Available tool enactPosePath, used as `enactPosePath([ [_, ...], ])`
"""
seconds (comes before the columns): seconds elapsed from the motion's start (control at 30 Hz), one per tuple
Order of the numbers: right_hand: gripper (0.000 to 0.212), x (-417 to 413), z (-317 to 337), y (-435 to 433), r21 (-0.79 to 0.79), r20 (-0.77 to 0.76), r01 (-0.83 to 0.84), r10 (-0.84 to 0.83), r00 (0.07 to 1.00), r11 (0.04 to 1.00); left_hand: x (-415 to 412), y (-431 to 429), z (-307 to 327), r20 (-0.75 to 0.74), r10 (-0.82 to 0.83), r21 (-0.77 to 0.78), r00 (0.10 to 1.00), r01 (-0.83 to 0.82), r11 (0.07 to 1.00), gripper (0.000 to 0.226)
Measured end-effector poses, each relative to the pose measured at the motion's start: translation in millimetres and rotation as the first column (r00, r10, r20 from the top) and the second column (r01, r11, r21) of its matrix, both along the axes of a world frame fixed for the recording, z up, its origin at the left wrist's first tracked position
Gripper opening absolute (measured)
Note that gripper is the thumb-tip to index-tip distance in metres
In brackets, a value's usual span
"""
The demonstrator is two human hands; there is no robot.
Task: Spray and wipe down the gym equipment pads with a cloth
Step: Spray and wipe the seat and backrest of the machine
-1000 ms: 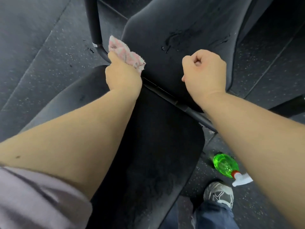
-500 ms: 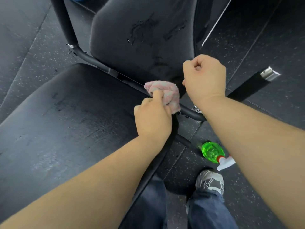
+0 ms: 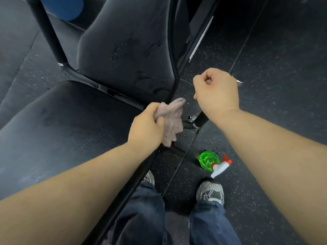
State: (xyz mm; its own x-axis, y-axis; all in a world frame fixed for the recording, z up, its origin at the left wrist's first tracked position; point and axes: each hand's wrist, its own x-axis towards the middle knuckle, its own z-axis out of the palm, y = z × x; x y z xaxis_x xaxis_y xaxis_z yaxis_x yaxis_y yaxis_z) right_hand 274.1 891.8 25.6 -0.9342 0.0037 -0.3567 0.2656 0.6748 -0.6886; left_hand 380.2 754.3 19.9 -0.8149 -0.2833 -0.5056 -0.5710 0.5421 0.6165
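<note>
My left hand (image 3: 146,127) grips a bunched pink cloth (image 3: 170,119) at the right corner of the black seat pad (image 3: 58,121), just off its edge. The cloth hangs over the black frame bar (image 3: 189,125) below the upright back pad (image 3: 127,48), which shows wet streaks. My right hand (image 3: 215,89) is curled into a fist with nothing in it, held in the air to the right of the back pad. A green spray bottle (image 3: 208,160) with a white and red trigger lies on the floor below my right forearm.
Black speckled rubber floor (image 3: 265,68) surrounds the bench. A black frame tube (image 3: 47,32) rises at the upper left beside a blue roller pad (image 3: 63,7). My two feet in grey shoes (image 3: 210,191) stand close to the bottle. A dark machine beam (image 3: 200,32) runs right of the back pad.
My left hand has dragged the cloth from the back pad's left edge along its base to the right corner. The fist has stayed put while the view shifted right.
</note>
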Motion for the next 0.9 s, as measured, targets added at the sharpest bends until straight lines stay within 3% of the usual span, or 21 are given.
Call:
enactPosePath([
  [0.13, 0.024, 1.4, 1.5, -37.6, -0.023, -0.009, -0.072, 0.072, 0.997, 0.997, -40.1, -58.0, 2.7, -0.2, 0.282, -0.013, 0.939, -0.29, 0.957, 0.034],
  [0.3, 0.024, 3.6, -5.9, -94.6, -0.064, -0.019, -0.148, 0.147, 0.989, 0.987, -71.2, -154.1, 3.0, -0.464, 0.326, -0.183, 0.824, -0.449, 0.875, 0.046],
  [0.4, 0.023, 5.0, -14.3, -126.7, -0.073, 0.015, -0.175, 0.177, 0.984, 0.982, -88.3, -181.9, -11.0, -0.464, 0.132, -0.281, 0.876, -0.287, 0.916, 0.047],
  [0.47, 0.023, 6.4, -20.6, -142.6, -0.076, 0.043, -0.157, 0.161, 0.986, 0.985, -94.3, -172.9, -24.2, -0.282, -0.104, -0.406, 0.954, -0.021, 0.914, 0.05],
  [0.53, 0.023, 7.4, -28.3, -148.6, -0.067, 0.059, -0.124, 0.128, 0.99, 0.99, -87.1, -152.9, -34.6, -0.159, -0.211, -0.439, 0.964, 0.123, 0.89, 0.054],
  [0.63, 0.024, 8.3, -36.0, -146.3, -0.042, 0.086, -0.062, 0.066, 0.994, 0.997, -48.4, -123.6, -44.5, -0.14, -0.256, -0.398, 0.957, 0.182, 0.899, 0.056],
  [0.77, 0.023, 12.5, -32.1, -140.1, -0.033, 0.119, -0.012, 0.016, 0.993, 0.999, -18.0, -112.2, -36.1, -0.132, -0.285, -0.178, 0.949, 0.26, 0.949, 0.051],
  [0.9, 0.024, 26.9, -24.6, -130.1, -0.068, 0.167, 0.022, -0.011, 0.986, 0.997, -15.6, -114.5, -4.9, -0.089, 0.079, 0.113, 0.993, -0.069, 0.991, 0.038],
])
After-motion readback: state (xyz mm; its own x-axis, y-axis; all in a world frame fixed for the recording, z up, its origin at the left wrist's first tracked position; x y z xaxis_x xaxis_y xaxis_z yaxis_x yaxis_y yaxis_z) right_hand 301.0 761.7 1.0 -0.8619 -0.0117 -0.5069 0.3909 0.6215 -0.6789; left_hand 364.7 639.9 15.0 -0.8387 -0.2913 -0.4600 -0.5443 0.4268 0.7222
